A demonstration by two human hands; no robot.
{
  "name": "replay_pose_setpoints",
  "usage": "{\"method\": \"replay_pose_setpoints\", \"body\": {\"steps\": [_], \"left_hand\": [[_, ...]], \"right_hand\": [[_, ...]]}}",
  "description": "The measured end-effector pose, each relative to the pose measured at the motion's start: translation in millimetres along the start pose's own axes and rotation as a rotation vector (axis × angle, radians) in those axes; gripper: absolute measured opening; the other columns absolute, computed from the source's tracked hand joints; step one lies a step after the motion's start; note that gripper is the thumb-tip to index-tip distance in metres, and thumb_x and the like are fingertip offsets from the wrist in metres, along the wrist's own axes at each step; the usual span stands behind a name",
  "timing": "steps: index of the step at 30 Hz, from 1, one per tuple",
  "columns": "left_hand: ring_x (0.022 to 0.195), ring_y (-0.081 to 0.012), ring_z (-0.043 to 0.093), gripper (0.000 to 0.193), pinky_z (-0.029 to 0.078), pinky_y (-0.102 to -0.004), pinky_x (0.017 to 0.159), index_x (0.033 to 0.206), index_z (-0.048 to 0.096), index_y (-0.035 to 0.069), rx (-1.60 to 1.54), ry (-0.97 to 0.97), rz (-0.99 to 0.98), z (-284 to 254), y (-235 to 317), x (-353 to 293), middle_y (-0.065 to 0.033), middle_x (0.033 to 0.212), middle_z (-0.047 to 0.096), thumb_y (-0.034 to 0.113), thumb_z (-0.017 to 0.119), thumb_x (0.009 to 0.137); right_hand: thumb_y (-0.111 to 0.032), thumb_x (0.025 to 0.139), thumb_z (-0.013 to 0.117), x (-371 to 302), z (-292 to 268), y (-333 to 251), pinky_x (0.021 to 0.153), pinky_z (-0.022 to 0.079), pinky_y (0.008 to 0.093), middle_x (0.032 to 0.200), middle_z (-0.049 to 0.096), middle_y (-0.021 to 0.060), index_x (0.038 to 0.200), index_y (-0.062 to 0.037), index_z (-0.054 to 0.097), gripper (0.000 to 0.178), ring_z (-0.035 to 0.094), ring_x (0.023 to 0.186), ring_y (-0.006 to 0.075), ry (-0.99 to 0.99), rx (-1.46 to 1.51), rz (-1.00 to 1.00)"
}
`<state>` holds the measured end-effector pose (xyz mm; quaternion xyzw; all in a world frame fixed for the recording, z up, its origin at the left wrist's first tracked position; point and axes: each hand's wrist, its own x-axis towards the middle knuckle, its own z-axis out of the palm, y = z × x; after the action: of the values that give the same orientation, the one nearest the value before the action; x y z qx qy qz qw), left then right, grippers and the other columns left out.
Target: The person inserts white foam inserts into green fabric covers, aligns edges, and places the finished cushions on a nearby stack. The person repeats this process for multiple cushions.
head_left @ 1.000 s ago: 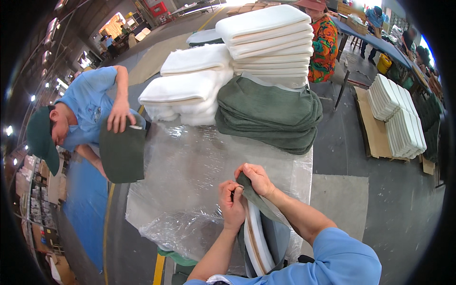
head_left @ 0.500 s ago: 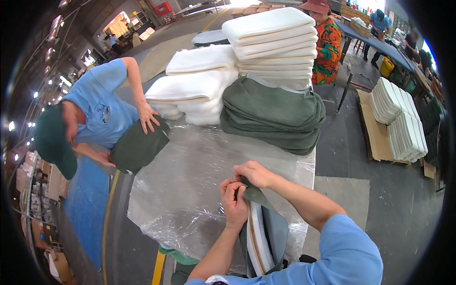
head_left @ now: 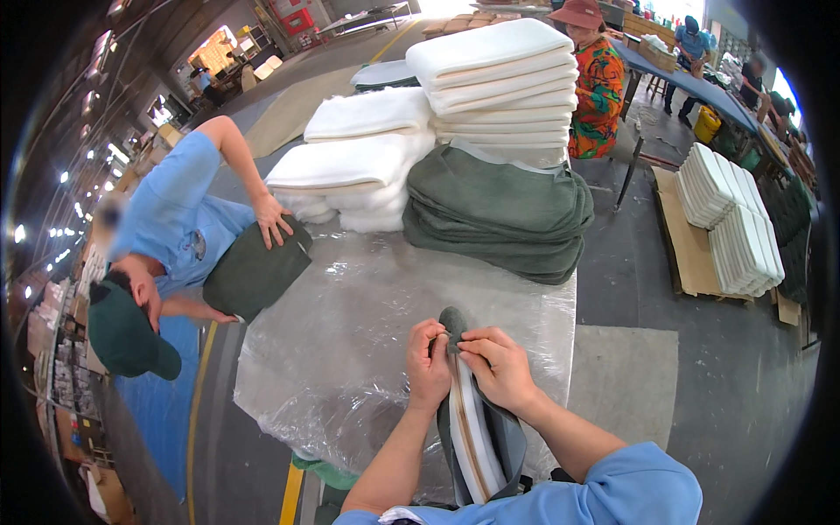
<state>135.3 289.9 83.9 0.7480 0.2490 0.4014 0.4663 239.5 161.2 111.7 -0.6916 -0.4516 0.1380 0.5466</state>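
Close in front of me stands a white foam pad (head_left: pixel 487 457) on edge, with a brown strip running along it. A dark green fabric cover (head_left: pixel 454 320) wraps its far end and sides, and its grey inner face shows on the right. My left hand (head_left: pixel 428 366) pinches the cover's edge on the left of the opening. Opposite it, my right hand (head_left: pixel 501 366) is closed on the right edge, fingertips almost touching the left ones. The pad's lower end is partly hidden by my body.
A plastic-wrapped table (head_left: pixel 350 315) carries a stack of green covers (head_left: pixel 499 210) and piles of white padding (head_left: pixel 499 66). At the left, a co-worker (head_left: pixel 188 219) holds another green piece (head_left: pixel 258 271). White pads (head_left: pixel 744 245) lie on cardboard at the right.
My right hand has come down from above the cover's far tip to its right edge. The green tip now stands up between my hands. The co-worker's head has dipped lower.
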Motion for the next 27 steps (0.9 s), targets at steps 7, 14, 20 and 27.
{"method": "replay_pose_setpoints", "body": {"steps": [7,14,20,27], "left_hand": [[0.106,-0.0294,0.064,0.006,0.051,-0.0378,0.095,0.104,0.063,0.003,0.050,0.011,-0.023,-9,6,-8,-0.0148,0.115,0.065,0.001,0.063,0.099],[0.110,-0.0274,0.062,0.007,0.049,-0.0376,0.097,0.107,0.063,0.004,0.103,-0.029,-0.005,-3,13,-4,-0.0128,0.116,0.065,0.002,0.062,0.100],[0.120,-0.0290,0.061,0.023,0.048,-0.0384,0.105,0.126,0.064,0.003,0.252,0.171,0.056,-18,14,-27,-0.0153,0.126,0.064,0.012,0.060,0.105],[0.111,-0.0256,0.065,0.040,0.051,-0.0383,0.100,0.134,0.056,-0.002,0.109,0.136,-0.815,-71,9,-241,-0.0159,0.120,0.067,0.028,0.058,0.109]], "right_hand": [[-0.008,0.094,0.075,-2,8,2,0.088,0.056,0.0372,0.105,0.075,0.0115,0.098,-0.0015,0.073,0.007,0.071,0.097,0.0270,-0.090,0.066,-0.121],[-0.028,0.105,0.066,105,3,50,0.099,0.049,0.0329,0.109,0.074,0.0032,0.112,-0.0036,0.073,0.026,0.065,0.107,0.0142,-0.196,0.583,0.157],[-0.032,0.099,0.071,81,41,50,0.090,0.051,0.0306,0.102,0.073,0.0051,0.115,-0.0051,0.072,0.032,0.064,0.098,0.0126,-0.391,0.528,0.353],[-0.032,0.094,0.074,68,-17,52,0.083,0.051,0.0310,0.105,0.067,0.0039,0.117,-0.0102,0.069,0.032,0.062,0.095,0.0144,-0.405,0.520,0.569]]}}
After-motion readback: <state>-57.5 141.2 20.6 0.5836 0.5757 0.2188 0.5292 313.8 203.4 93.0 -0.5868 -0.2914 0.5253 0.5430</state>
